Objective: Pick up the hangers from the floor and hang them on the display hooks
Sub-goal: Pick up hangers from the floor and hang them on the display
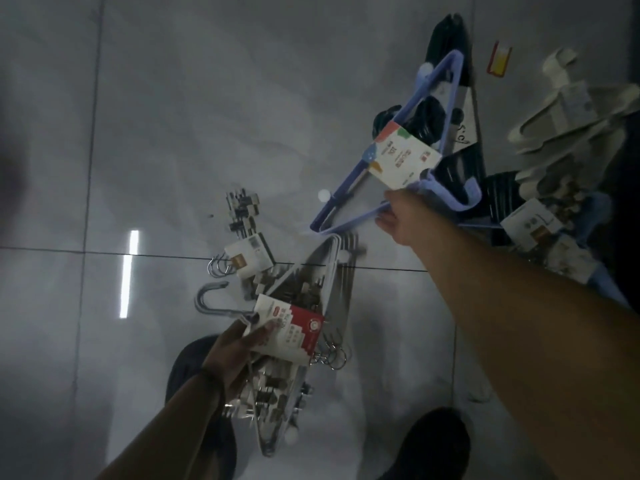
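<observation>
Left hand (232,355) grips the metal hangers (341,268) near their hooks, as one bundle for carrying. We see the right hand (401,216) closed round the blue hangers (352,176), which we judge clear of the floor (173,133).

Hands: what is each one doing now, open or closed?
Left hand: closed, holding the grey hanger bundle near its label.
Right hand: closed, gripping the blue hanger bundle.

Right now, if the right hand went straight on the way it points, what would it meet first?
The right hand grips the blue hangers; beyond them probably only bare floor, though depth is unclear.
</observation>
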Demonstrator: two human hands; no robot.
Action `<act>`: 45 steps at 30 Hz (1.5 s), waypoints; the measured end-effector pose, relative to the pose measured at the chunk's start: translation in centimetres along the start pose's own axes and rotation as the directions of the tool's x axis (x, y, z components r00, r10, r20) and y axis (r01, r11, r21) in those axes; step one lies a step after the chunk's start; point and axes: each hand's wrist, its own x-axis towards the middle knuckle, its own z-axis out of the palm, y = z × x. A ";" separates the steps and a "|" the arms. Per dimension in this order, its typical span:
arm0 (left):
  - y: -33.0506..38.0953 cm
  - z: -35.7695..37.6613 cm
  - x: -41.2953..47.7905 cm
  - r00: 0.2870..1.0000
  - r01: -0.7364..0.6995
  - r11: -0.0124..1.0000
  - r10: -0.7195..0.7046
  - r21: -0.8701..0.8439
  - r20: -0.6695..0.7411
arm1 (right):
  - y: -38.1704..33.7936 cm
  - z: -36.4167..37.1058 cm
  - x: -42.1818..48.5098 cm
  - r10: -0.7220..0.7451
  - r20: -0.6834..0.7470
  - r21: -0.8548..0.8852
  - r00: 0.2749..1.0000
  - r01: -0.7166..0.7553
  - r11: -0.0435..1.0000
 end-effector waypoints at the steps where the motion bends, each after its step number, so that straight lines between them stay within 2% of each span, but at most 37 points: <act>1: -0.1 0.3 0.0 1.000 -0.014 1.000 0.014 0.012 -0.010 | -0.2 0.0 -0.7 -0.029 -0.051 0.045 0.998 0.032 0.998; 5: -0.1 1.7 0.1 0.996 -0.070 0.996 0.073 0.053 -0.054 | -3.5 0.2 -5.0 -0.237 -0.214 0.240 0.948 0.286 0.927; 7: -0.2 2.2 1.0 0.985 -0.091 0.991 0.104 0.097 -0.140 | -5.6 -0.3 -7.6 -0.300 -0.200 0.251 0.933 0.344 0.905; 9: -0.1 3.1 1.6 0.956 -0.076 0.966 0.141 0.245 -0.258 | -6.3 -1.9 -9.9 -0.351 -0.159 0.189 0.923 0.378 0.907; 11: 0.0 4.0 2.2 0.894 0.018 0.906 0.175 0.423 -0.412 | -5.4 -3.8 -11.9 -0.432 -0.121 0.069 0.893 0.442 0.894; 14: 1.1 5.9 0.0 0.770 0.032 0.895 0.262 0.445 -0.582 | -2.0 -6.3 -15.9 -0.562 -0.044 -0.065 0.826 0.559 0.827; 15: 1.6 6.5 -1.3 0.776 0.003 0.896 0.278 0.444 -0.566 | -0.4 -6.9 -17.4 -0.607 -0.031 -0.112 0.794 0.600 0.792; 16: 1.9 7.1 -2.7 0.819 -0.070 0.908 0.289 0.414 -0.495 | 1.1 -7.2 -19.0 -0.640 -0.030 -0.164 0.767 0.628 0.760; 18: 1.9 8.4 -6.2 0.911 -0.205 0.910 0.312 0.361 -0.268 | 4.9 -7.5 -21.4 -0.679 -0.024 -0.268 0.734 0.650 0.711; 19: 1.8 8.9 -7.8 0.929 -0.246 0.906 0.322 0.344 -0.183 | 6.7 -7.5 -22.6 -0.685 -0.011 -0.305 0.728 0.650 0.696; 21: 1.7 9.6 -10.5 0.940 -0.316 0.907 0.339 0.278 -0.037 | 10.3 -6.9 -24.5 -0.694 0.016 -0.408 0.720 0.638 0.653; 23: 1.7 9.7 -12.2 0.942 -0.318 0.942 0.300 0.112 0.150 | 13.6 -6.0 -26.1 -0.707 0.062 -0.531 0.704 0.623 0.574; 25: 1.6 9.1 -12.7 0.911 -0.306 0.952 0.296 -0.010 0.286 | 16.7 -4.7 -27.1 -0.677 0.160 -0.524 0.718 0.643 0.558; 27: 1.6 8.2 -12.8 0.892 -0.304 0.949 0.314 -0.084 0.325 | 19.6 -3.3 -27.5 -0.673 0.289 -0.478 0.681 0.712 0.515; 29: 1.6 7.0 -12.6 0.888 -0.315 0.943 0.334 -0.111 0.315 | 21.7 -1.9 -27.8 -0.713 0.361 -0.508 0.602 0.768 0.391; 31: 1.9 5.8 -12.2 0.915 -0.300 0.952 0.307 -0.068 0.262 | 22.8 -0.7 -28.4 -0.746 0.397 -0.511 0.535 0.804 0.305; 33: 2.1 4.9 -11.5 0.949 -0.247 0.969 0.247 -0.023 0.193 | 22.8 -0.2 -28.8 -0.705 0.491 -0.459 0.512 0.840 0.290; 35: 2.1 4.5 -10.5 0.971 -0.189 0.982 0.191 -0.029 0.143 | 22.4 -0.7 -28.0 -0.565 0.627 -0.421 0.537 0.843 0.334; 36: 2.0 4.3 -9.8 0.981 -0.161 0.987 0.162 -0.024 0.108 | 22.0 -1.3 -27.3 -0.529 0.633 -0.437 0.565 0.825 0.359; 37: 1.8 3.9 -8.9 0.988 -0.138 0.990 0.138 -0.003 0.063 | 22.1 -1.8 -26.0 -0.552 0.571 -0.486 0.608 0.792 0.369; 39: 1.4 3.3 -7.3 0.993 -0.114 0.991 0.114 0.073 0.000 | 22.0 -3.0 -23.2 -0.561 0.368 -0.635 0.741 0.641 0.431; 40: 1.2 3.0 -6.4 0.993 -0.111 0.988 0.113 0.108 -0.014 | 21.6 -3.3 -22.1 -0.497 0.265 -0.692 0.826 0.522 0.498; 42: 0.9 3.1 -4.7 0.989 -0.128 0.981 0.138 0.143 -0.059 | 20.9 -3.4 -20.4 -0.246 0.139 -0.684 0.959 0.273 0.677; 44: 0.6 3.7 -4.0 0.972 -0.162 0.965 0.192 0.205 -0.137 | 20.2 -2.9 -19.0 -0.072 0.134 -0.616 0.988 0.140 0.775; 45: 0.5 4.0 -3.6 0.953 -0.143 0.933 0.220 0.331 -0.207 | 19.9 -2.5 -18.5 -0.053 0.165 -0.598 0.985 0.142 0.789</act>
